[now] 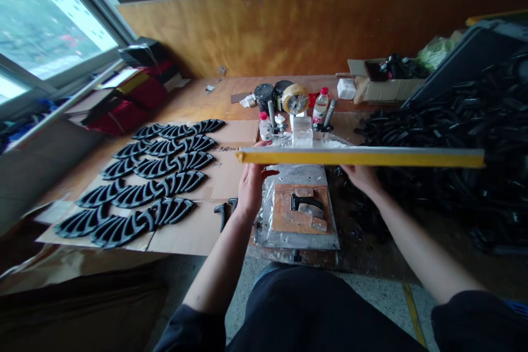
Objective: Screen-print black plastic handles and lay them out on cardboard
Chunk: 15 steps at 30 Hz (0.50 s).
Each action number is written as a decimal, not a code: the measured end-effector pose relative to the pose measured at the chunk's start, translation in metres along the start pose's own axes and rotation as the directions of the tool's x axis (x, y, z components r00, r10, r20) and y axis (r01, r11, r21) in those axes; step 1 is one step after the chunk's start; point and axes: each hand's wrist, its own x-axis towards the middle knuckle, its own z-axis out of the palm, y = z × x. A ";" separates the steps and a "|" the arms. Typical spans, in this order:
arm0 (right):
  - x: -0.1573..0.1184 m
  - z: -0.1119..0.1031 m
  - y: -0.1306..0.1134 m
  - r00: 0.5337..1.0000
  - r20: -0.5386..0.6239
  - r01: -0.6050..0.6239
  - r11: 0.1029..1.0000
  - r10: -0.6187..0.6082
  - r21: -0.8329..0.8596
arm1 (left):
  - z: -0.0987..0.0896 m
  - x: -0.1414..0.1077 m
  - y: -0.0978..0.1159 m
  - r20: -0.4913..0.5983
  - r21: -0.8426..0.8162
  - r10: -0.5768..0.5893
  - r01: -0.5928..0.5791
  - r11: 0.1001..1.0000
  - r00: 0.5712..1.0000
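Observation:
A long flat piece with a yellow front edge is seen nearly edge-on, level above the workbench. Near its left end, my left hand grips it, with some fingers showing below the edge. My right hand holds it from beneath, right of its middle; most of those fingers are hidden behind the edge. Under it, a brown board lies on a metal plate, with a black curved part on the board among small blocks.
Rows of black curved parts lie on cardboard at the left. A large pile of black parts fills the right. Behind stand black tubs, a tape roll, a red-capped bottle and two upright rods.

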 end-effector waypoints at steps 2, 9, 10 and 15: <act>-0.029 0.033 -0.020 0.986 0.156 0.071 0.995 -0.059 -0.073 | 0.005 0.002 -0.003 -0.027 -0.033 -0.003 0.002 0.999 1.000; -0.085 0.079 -0.104 0.907 0.413 0.070 0.942 0.076 -0.327 | 0.008 -0.087 -0.081 0.120 -0.017 -0.713 0.719 0.695 0.691; -0.089 0.077 -0.114 0.911 0.410 0.080 0.954 0.049 -0.290 | 0.009 -0.099 -0.092 0.162 -0.034 -0.760 0.773 0.634 0.630; -0.083 0.062 -0.114 0.864 0.421 0.317 0.948 -0.276 -0.029 | -0.023 -0.112 -0.108 -0.043 -0.146 -0.746 0.735 0.662 0.664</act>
